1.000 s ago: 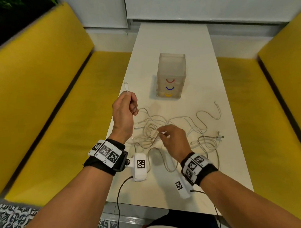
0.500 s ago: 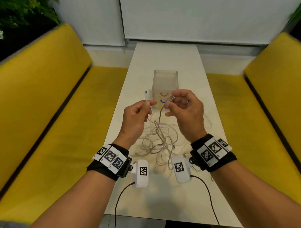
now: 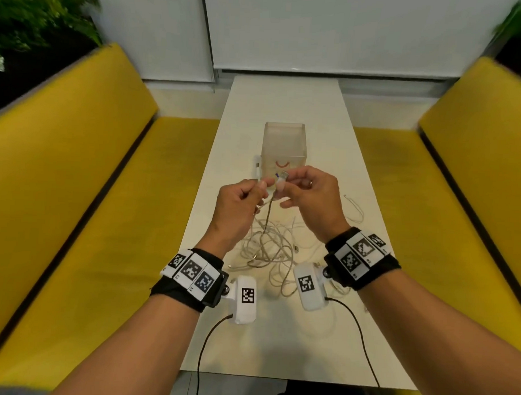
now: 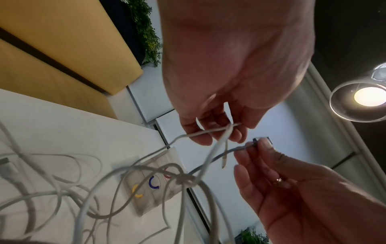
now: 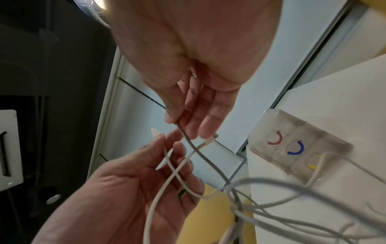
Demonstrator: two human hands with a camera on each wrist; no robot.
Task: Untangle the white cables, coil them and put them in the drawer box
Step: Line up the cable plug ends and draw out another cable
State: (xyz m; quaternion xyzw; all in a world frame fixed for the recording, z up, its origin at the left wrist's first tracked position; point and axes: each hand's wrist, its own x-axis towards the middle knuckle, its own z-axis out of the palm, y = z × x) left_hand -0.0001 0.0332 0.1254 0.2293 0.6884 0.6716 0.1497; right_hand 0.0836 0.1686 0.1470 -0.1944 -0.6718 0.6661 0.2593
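Both hands are raised over the white table (image 3: 278,339), close together in front of the translucent drawer box (image 3: 284,145). My left hand (image 3: 261,188) pinches a white cable just below its plug (image 3: 256,167), which sticks up. My right hand (image 3: 280,186) pinches another cable end by its connector (image 3: 282,177). Both strands hang down into the tangle of white cables (image 3: 269,248), partly lifted off the table. In the left wrist view a knot (image 4: 185,179) sits below the fingers (image 4: 219,132). The right wrist view shows the strands crossing (image 5: 175,171) over the left palm.
The drawer box has red, blue and yellow handles (image 5: 295,149) and its drawers look closed. A loose cable loop (image 3: 356,209) lies on the table to the right. Yellow benches (image 3: 105,221) flank the table on both sides. Wrist cameras (image 3: 245,297) hang below my wrists.
My right hand left the tangle on the table and rose with a cable end in its fingers. The left hand moved right to meet it. The tangle is drawn up beneath them.
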